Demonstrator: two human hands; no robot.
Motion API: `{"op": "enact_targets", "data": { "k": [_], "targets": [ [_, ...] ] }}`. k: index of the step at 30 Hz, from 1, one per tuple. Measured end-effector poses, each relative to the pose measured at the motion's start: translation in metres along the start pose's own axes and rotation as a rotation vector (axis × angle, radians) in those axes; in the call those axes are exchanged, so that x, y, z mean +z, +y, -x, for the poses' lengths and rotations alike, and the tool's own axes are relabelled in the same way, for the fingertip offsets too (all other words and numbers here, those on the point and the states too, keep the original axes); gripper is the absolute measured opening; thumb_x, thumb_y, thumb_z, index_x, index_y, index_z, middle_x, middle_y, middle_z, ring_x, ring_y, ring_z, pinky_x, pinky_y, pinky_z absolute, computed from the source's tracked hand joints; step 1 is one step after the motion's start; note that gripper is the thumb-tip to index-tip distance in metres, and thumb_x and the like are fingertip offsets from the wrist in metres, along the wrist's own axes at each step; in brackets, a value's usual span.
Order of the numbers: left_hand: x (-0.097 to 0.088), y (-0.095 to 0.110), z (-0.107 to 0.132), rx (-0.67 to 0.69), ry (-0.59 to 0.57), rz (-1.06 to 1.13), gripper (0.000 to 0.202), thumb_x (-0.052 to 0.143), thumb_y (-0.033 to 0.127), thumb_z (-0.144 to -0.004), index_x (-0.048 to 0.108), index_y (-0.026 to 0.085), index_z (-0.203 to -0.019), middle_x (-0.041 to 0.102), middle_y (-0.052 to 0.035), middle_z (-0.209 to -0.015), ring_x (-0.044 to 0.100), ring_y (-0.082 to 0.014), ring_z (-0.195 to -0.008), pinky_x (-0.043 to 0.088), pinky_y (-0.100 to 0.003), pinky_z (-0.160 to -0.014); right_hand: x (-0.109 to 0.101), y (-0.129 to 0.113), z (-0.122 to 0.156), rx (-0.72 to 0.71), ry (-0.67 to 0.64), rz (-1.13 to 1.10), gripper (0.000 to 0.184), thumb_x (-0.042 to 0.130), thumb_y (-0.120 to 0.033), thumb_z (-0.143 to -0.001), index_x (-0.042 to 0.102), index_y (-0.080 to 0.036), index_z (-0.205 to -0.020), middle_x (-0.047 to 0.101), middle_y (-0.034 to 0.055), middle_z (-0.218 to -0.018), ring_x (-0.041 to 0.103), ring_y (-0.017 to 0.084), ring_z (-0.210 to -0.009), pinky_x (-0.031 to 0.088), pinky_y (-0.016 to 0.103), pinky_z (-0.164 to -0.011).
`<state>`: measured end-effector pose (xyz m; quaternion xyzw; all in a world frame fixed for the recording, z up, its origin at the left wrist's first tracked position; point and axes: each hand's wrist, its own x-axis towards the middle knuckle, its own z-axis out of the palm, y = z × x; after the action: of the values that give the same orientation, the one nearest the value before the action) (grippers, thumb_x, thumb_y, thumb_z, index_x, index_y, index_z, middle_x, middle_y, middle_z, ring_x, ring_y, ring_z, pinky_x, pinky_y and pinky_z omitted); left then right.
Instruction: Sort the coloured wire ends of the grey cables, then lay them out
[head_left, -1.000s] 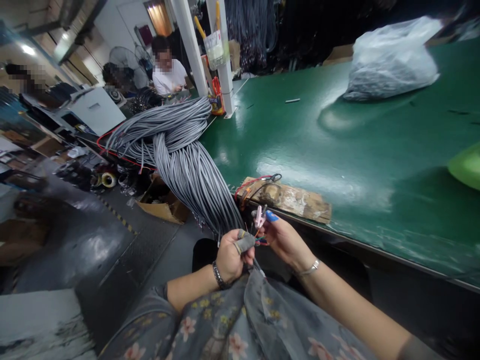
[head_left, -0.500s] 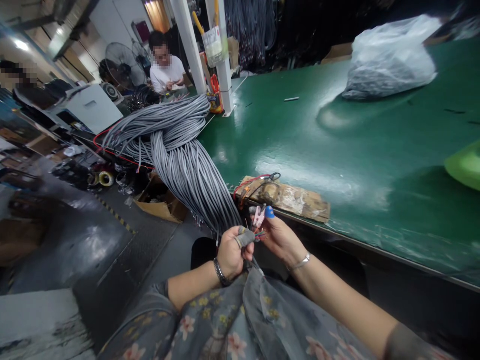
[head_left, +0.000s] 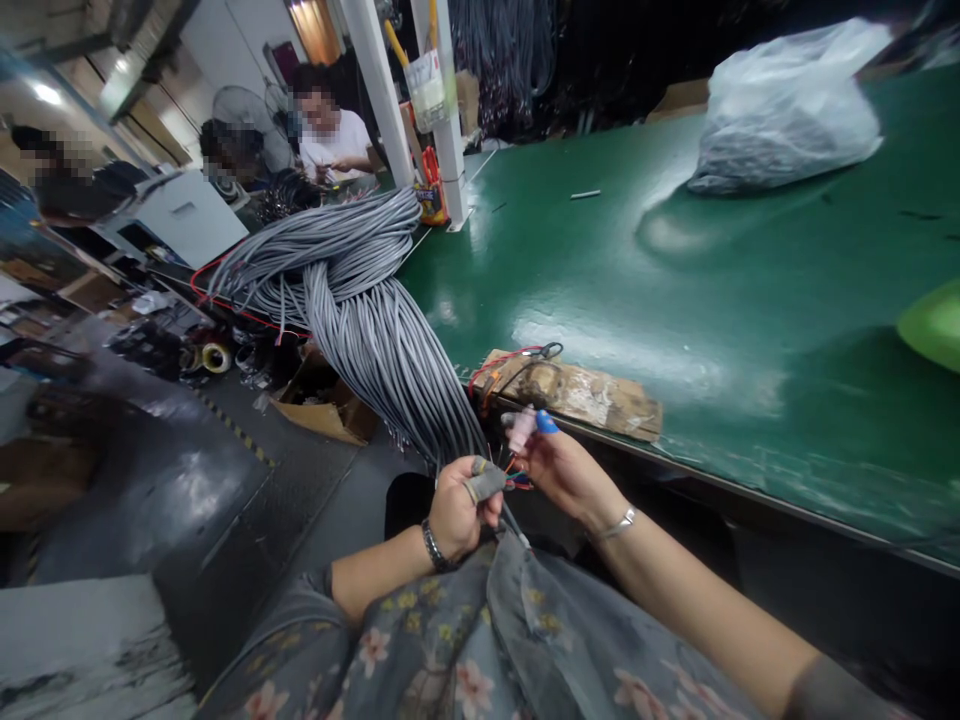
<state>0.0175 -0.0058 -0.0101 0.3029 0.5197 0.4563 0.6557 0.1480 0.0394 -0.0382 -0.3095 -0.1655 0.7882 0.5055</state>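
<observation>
My left hand is closed around the end of a grey cable, and grey wrapping covers its thumb. Thin coloured wires, among them red, green and blue ones, fan out of the cable end beyond that thumb. Just to the right, my right hand grips a small pink clip-like tool, blurred, with a blue covering on the thumb tip. One orange wire runs from the cable end up toward the pink tool. Whether the tool's jaws grip that wire, I cannot tell.
A thick bundle of grey cables hangs over the table's left edge. A worn wooden block with leads lies at the front edge of the green table. Further back are a plastic bag and a person in white.
My right hand and the pink tool have shifted slightly right, away from my left hand. An orange wire now shows between them. My left hand stays almost where it was.
</observation>
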Motion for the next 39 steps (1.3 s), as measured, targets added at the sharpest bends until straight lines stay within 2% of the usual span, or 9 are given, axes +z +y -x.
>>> {"op": "enact_targets", "data": {
  "k": [4, 11, 16, 21, 24, 28, 31, 35, 39],
  "targets": [
    [0.004, 0.002, 0.001, 0.014, 0.026, 0.039, 0.041, 0.077, 0.047, -0.048, 0.05, 0.017, -0.054, 0.05, 0.0035, -0.038, 0.037, -0.0053, -0.028, 0.024, -0.017, -0.031, -0.001, 0.0, 0.001, -0.042, -0.034, 0.053, 0.041, 0.078, -0.056, -0.06, 0.069, -0.018, -0.073, 0.059, -0.0024, -0.059, 0.049, 0.008, -0.053, 0.041, 0.021, -0.049],
    [0.013, 0.0, -0.003, 0.028, 0.067, 0.034, 0.04, 0.074, 0.049, -0.053, 0.05, 0.017, -0.057, 0.051, 0.0035, -0.042, 0.039, -0.0049, -0.03, 0.026, -0.017, -0.032, 0.002, 0.002, -0.003, 0.013, -0.04, -0.024, 0.044, 0.081, -0.056, -0.053, 0.071, -0.019, -0.076, 0.066, 0.001, -0.069, 0.052, 0.012, -0.056, 0.044, 0.026, -0.054],
    [0.012, -0.002, -0.005, 0.02, 0.094, 0.015, 0.04, 0.073, 0.049, -0.052, 0.05, 0.017, -0.057, 0.051, 0.0039, -0.042, 0.04, -0.0051, -0.03, 0.025, -0.017, -0.032, 0.0, 0.005, -0.008, -0.006, -0.02, -0.033, 0.031, 0.079, -0.048, -0.063, 0.069, -0.02, -0.07, 0.066, 0.0009, -0.067, 0.053, 0.013, -0.055, 0.044, 0.027, -0.053],
    [0.011, -0.004, -0.006, 0.025, 0.096, -0.007, 0.041, 0.074, 0.049, -0.054, 0.048, 0.017, -0.056, 0.051, 0.0035, -0.042, 0.039, -0.0049, -0.03, 0.025, -0.017, -0.033, 0.005, 0.005, -0.004, 0.022, 0.033, -0.07, 0.031, 0.082, -0.046, -0.059, 0.069, -0.02, -0.07, 0.066, -0.0002, -0.067, 0.052, 0.011, -0.054, 0.044, 0.025, -0.053],
    [0.008, -0.006, -0.004, 0.036, 0.094, 0.001, 0.041, 0.073, 0.049, -0.056, 0.049, 0.017, -0.057, 0.051, 0.0034, -0.042, 0.039, -0.0055, -0.03, 0.025, -0.017, -0.033, 0.008, 0.004, -0.001, 0.033, 0.014, -0.08, 0.036, 0.08, -0.052, -0.059, 0.069, -0.021, -0.073, 0.065, -0.0009, -0.067, 0.051, 0.01, -0.054, 0.044, 0.024, -0.052],
    [0.003, -0.005, -0.001, 0.051, 0.069, 0.021, 0.039, 0.074, 0.047, -0.055, 0.048, 0.017, -0.056, 0.049, 0.0037, -0.04, 0.038, -0.0056, -0.03, 0.025, -0.018, -0.032, 0.005, 0.004, -0.002, 0.016, -0.023, -0.066, 0.042, 0.074, -0.061, -0.062, 0.069, -0.022, -0.076, 0.066, -0.0007, -0.071, 0.053, 0.011, -0.057, 0.044, 0.024, -0.052],
    [0.0, -0.005, 0.0, 0.057, 0.054, 0.032, 0.039, 0.073, 0.047, -0.054, 0.048, 0.017, -0.055, 0.049, 0.004, -0.039, 0.036, -0.0049, -0.029, 0.024, -0.018, -0.032, 0.001, 0.003, -0.003, 0.001, -0.024, -0.032, 0.037, 0.074, -0.057, -0.064, 0.069, -0.022, -0.078, 0.068, 0.0001, -0.075, 0.056, 0.012, -0.062, 0.046, 0.024, -0.055],
    [-0.001, -0.004, 0.0, 0.041, 0.029, 0.047, 0.038, 0.074, 0.046, -0.051, 0.049, 0.017, -0.055, 0.048, 0.0039, -0.038, 0.035, -0.0049, -0.029, 0.022, -0.018, -0.031, -0.001, 0.003, -0.003, -0.05, -0.006, 0.014, 0.036, 0.079, -0.052, -0.061, 0.071, -0.021, -0.077, 0.068, 0.0008, -0.074, 0.057, 0.012, -0.063, 0.046, 0.022, -0.053],
    [0.001, 0.0, -0.002, -0.024, -0.066, 0.037, 0.039, 0.075, 0.046, -0.049, 0.05, 0.016, -0.053, 0.047, 0.0038, -0.036, 0.033, -0.0044, -0.026, 0.018, -0.018, -0.03, -0.001, 0.003, -0.004, -0.064, -0.008, 0.034, 0.035, 0.077, -0.053, -0.064, 0.07, -0.02, -0.076, 0.068, 0.0021, -0.073, 0.057, 0.012, -0.06, 0.046, 0.023, -0.051]
  ]
}}
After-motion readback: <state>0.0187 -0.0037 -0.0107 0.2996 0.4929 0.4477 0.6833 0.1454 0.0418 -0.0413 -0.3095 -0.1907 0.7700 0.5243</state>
